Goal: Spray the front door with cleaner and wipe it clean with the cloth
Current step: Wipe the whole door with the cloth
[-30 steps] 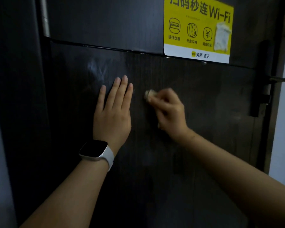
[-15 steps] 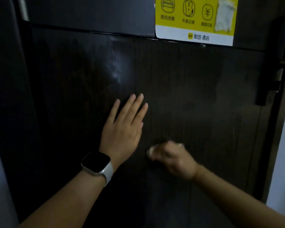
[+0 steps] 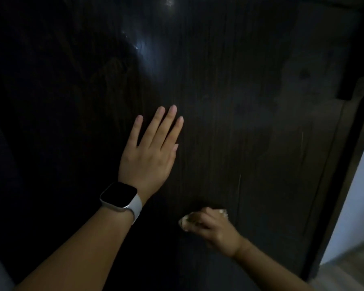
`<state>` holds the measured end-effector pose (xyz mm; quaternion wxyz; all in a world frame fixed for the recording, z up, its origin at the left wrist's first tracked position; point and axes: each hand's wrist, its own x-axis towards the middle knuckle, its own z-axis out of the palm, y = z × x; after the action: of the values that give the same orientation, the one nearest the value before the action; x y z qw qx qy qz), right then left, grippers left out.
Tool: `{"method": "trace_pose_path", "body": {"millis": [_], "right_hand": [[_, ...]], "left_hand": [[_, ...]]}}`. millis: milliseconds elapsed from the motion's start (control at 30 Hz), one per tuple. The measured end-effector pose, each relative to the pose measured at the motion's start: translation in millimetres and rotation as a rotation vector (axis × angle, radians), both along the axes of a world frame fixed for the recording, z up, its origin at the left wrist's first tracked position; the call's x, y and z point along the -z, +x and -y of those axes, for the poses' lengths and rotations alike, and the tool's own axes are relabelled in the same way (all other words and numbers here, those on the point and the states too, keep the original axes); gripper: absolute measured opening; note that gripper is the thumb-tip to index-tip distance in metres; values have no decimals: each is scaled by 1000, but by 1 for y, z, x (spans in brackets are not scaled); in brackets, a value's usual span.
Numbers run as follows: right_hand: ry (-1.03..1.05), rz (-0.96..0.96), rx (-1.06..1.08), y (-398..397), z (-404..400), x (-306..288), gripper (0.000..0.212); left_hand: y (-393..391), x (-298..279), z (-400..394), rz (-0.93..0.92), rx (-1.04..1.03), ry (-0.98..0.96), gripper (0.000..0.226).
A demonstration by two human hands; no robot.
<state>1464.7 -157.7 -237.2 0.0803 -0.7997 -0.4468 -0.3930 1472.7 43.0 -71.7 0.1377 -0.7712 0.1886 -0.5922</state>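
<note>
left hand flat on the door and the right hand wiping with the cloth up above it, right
Not quite. In the head view the left hand lies flat on the door, but the right hand grips the cloth below it, not above.

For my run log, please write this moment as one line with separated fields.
step: wiping | left hand: flat on door | right hand: grips cloth against lower door | watch: left wrist

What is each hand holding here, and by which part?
Right hand grips a bunched cloth, fingers curled over its middle, ends poking out. Left hand holds nothing, flat on the door.
</note>
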Motion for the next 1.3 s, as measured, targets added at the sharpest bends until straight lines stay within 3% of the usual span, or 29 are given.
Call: {"method": "trace_pose_path", "body": {"millis": [67,133,200,300,367,433,533,600,733,767,967,1133,1200,1300], "right_hand": [[101,127,189,5,28,-21,40],[393,178,329,7,53,-59,7],[849,225,375,16,67,-78,20],[1082,225,364,23,39,-66,22],[965,195,282,20,9,-33,20],[674,87,203,7,-6,8,21],[333,4,173,-3,27,28,22],[457,20,253,-1,60,11,25],[1022,80,526,11,85,-29,19],[1042,96,529,15,77,-26,21],[711,-20,398,-4,49,31,19],[852,99,427,12,61,-45,20],[822,100,422,11,59,-30,21],[722,-49,441,-6,61,24,17]], "left_hand": [[0,0,0,3,-6,1,53],[1,1,0,21,-11,2,52],[2,2,0,39,-5,1,52],[2,2,0,38,13,-4,52],[2,2,1,35,7,-4,52],[1,2,1,31,5,-2,52],[1,3,1,42,0,-8,52],[2,2,2,44,8,-7,52],[3,2,0,50,15,-5,52],[3,3,1,45,18,-6,52],[2,2,0,27,27,-14,52],[3,4,1,39,37,-20,52],[2,4,2,30,48,-23,52],[2,3,2,29,41,-20,52]]}}
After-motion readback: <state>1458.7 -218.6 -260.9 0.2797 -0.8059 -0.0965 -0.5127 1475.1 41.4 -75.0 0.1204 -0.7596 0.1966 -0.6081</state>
